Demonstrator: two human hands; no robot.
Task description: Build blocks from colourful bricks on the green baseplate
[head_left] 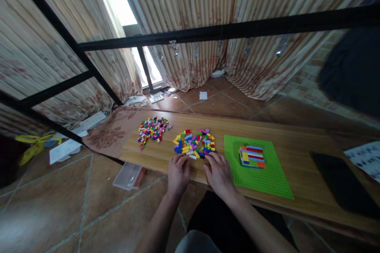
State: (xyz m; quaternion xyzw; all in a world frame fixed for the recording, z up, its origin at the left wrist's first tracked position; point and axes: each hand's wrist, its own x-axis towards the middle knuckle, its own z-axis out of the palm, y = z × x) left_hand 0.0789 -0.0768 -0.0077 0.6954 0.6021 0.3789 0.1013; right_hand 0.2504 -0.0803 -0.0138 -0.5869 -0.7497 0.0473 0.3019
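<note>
A loose pile of mixed toy building bricks (194, 143) lies on the wooden board in front of me. At its near left edge rests my left hand (178, 170), fingers bent forward and nothing visible in them. A white brick (192, 157) lies just beyond its fingertips. My right hand (220, 170) reaches to the pile's near right edge, thumb apart from the fingers. Its fingertips touch or nearly touch a magenta brick (206, 152) and dark blue ones. Right of that hand, a block built of striped coloured bricks (252, 156) stands on a green baseplate (273, 182).
Farther left on the wooden board (166, 156) is a heap of smaller bricks (152, 129). A black flat object (341, 182) and a printed sheet (365, 160) lie at the right. Below the board's left end sits a clear plastic box (126, 176). A black metal rail (202, 35) crosses behind.
</note>
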